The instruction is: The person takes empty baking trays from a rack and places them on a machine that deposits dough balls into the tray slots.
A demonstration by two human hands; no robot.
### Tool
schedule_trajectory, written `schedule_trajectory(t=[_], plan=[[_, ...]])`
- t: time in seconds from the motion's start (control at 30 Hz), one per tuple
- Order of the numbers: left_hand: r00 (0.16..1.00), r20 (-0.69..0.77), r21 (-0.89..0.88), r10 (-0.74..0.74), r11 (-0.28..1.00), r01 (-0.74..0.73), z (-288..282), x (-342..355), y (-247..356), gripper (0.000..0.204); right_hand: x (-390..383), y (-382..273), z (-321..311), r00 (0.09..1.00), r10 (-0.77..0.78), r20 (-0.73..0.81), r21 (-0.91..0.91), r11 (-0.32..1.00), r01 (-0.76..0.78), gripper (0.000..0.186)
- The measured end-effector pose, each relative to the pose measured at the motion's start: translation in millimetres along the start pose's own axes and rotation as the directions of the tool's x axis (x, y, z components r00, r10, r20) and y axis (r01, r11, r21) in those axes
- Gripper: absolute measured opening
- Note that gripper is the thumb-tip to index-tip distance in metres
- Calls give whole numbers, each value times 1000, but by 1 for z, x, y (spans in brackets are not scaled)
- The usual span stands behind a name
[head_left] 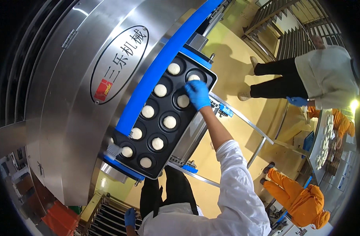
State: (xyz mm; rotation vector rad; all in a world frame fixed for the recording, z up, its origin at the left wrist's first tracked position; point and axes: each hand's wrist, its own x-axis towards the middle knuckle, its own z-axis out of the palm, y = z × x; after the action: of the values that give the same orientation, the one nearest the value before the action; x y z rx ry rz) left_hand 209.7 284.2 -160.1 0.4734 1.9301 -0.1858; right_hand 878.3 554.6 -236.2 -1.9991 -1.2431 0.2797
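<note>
My right hand (197, 95), in a blue glove, reaches over the far right end of a black baking tray (182, 135) with round cups. Its fingers are bent together against a white dough ball (193, 78) in the end cup and partly cover it. Just beside the hand, another dough ball (183, 101) sits in its cup. More pale dough balls, such as one dough ball (169, 122), lie one to a cup in two rows. Away from the tray, at lower left, hangs my left hand (130, 217), also blue-gloved. Its fingers are too small to make out.
A large steel machine (77, 78) with a blue edge strip (160, 67) stands along the tray's left side. Metal rails (243, 118) run to the right. A co-worker in white (325, 76) stands beyond, and others in orange (301, 196) are near a work table (325, 141).
</note>
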Motion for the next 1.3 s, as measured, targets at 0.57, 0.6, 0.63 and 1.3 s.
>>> schedule_trajectory(t=[0.57,0.6,0.63,1.3], plan=[[996,-61,-4,62,998,-63,-8,-4,7,27,46,8,-7,977,211,-30,-267,940,-212,27],[997,-78,27,26,999,-24,-7,-8,14,27,42,-5,-11,978,176,-111,-324,924,-203,31],[975,-24,104,222,970,-219,-14,4,-1,27,31,11,-4,983,-66,-172,-368,930,-2,40],[986,-59,-106,156,981,-161,4,-25,4,30,-12,-100,93,982,61,180,-292,956,-6,50]])
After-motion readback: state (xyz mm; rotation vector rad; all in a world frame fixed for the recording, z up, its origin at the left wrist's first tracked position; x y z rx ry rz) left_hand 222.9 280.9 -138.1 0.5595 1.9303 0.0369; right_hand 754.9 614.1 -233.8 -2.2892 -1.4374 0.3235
